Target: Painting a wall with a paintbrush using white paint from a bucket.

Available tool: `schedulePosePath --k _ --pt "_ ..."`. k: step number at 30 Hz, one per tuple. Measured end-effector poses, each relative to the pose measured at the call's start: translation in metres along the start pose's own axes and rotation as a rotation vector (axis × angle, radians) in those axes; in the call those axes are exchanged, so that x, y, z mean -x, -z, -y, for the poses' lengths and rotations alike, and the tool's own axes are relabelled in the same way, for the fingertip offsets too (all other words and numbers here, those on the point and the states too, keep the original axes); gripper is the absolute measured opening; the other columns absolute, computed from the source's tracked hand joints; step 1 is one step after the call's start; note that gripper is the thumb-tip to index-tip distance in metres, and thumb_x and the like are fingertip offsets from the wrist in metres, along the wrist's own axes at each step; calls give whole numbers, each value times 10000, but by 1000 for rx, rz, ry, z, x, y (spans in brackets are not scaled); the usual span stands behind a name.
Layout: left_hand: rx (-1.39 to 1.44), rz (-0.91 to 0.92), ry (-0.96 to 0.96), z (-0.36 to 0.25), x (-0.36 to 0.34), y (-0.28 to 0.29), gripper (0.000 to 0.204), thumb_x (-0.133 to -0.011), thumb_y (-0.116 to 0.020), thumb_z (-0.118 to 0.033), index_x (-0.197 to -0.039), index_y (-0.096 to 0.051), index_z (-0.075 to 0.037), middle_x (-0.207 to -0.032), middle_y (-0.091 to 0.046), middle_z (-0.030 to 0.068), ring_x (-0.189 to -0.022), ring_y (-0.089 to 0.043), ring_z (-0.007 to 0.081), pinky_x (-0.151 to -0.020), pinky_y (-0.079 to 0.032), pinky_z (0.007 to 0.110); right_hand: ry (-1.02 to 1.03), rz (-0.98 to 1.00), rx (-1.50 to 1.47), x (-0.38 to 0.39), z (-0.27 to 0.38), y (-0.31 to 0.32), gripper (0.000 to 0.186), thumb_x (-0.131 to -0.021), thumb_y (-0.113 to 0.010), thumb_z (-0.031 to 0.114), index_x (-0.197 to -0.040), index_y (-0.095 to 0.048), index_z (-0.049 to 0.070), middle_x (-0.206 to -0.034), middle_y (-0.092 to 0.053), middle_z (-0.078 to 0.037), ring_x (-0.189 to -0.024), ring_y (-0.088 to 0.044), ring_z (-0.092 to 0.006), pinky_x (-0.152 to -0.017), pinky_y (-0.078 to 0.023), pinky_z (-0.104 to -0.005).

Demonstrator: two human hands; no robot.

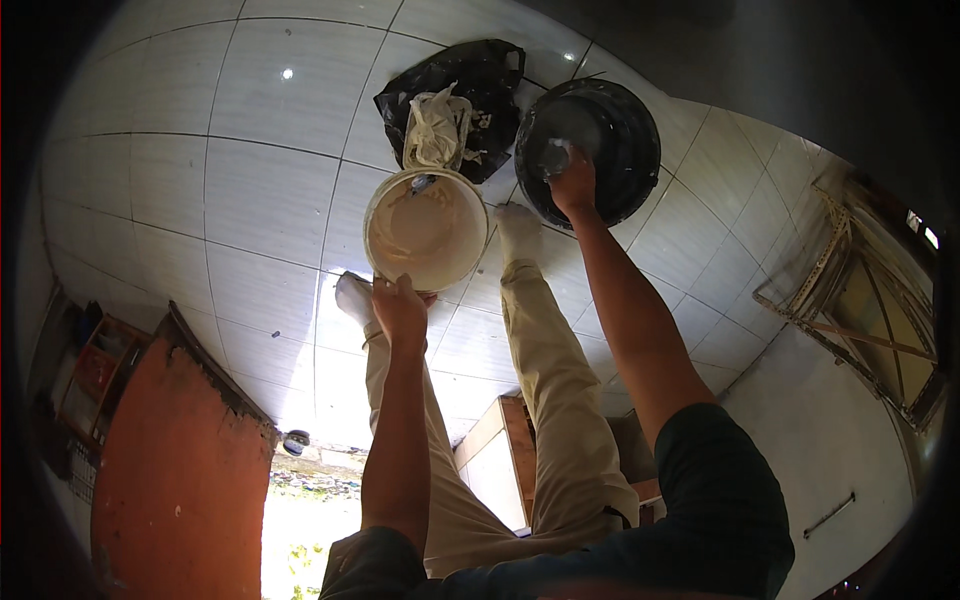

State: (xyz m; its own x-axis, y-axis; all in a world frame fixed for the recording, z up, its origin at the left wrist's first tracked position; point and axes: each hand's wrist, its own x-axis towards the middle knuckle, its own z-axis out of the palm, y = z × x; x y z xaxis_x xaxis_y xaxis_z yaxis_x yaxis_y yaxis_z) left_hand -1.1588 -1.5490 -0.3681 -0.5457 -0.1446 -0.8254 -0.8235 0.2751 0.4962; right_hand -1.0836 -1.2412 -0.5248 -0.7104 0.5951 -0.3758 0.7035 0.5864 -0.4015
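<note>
My left hand (398,305) grips the near rim of a white bucket (425,230), whose inside has pale residue and a small dark tool (422,183) by the far rim. My right hand (572,180) reaches into a black tub (638,150), its fingers closed on a small greyish container (550,155), whose shape is partly hidden. Behind the white bucket, a crumpled cream bag (436,125) sits in a pale container on a spread black plastic bag (480,70).
My two feet (520,230) stand on white floor tiles (270,90) around the bucket. An orange door (180,450) and shelving are at lower left, beside a bright opening. A weathered metal frame (840,310) stands at right. A wooden cabinet (500,460) shows between my legs.
</note>
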Motion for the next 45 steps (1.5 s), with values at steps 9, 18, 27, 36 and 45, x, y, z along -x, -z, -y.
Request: schedulePosePath --k 9,18,27,36,45 --pt "11 -26 14 8 -7 5 371 -918 -489 -73 -1226 -455 132 -1031 -644 260 -736 -729 290 -573 -631 334 -30 104 479 16 11 -2 610 -819 -741 123 -1387 -524 162 -1368 -531 -207 -1322 -466 -356 -1007 -500 -478" --pt "47 32 -1 19 -13 5 339 -914 -492 -76 -1142 -475 174 -984 -661 286 -753 -736 299 -590 -637 337 -58 -57 -147 -5 25 -18 516 -775 -788 112 -1258 -613 67 -1155 -681 -182 -1082 -660 -366 -943 -520 -418" --pt "83 68 -47 21 -15 11 366 -928 -494 -65 -1174 -455 203 -954 -667 293 -723 -740 308 -596 -641 338 147 -245 -147 19 54 46 520 -766 -847 115 -1218 -609 19 -1148 -663 -151 -1083 -663 -290 -908 -528 -380" --pt "13 81 -7 8 -18 28 371 -939 -513 -77 -1197 -456 183 -943 -673 307 -729 -747 304 -597 -625 355 391 -52 -108 104 175 60 555 -749 -828 149 -1251 -609 56 -1264 -555 -167 -1229 -503 -368 -1030 -433 -472" --pt "-33 59 -8 6 -22 42 366 -942 -512 -66 -1235 -482 151 -990 -686 281 -741 -747 304 -618 -627 357 324 87 -139 119 196 22 582 -751 -826 151 -1268 -578 46 -1292 -513 -158 -1192 -493 -366 -998 -444 -478"
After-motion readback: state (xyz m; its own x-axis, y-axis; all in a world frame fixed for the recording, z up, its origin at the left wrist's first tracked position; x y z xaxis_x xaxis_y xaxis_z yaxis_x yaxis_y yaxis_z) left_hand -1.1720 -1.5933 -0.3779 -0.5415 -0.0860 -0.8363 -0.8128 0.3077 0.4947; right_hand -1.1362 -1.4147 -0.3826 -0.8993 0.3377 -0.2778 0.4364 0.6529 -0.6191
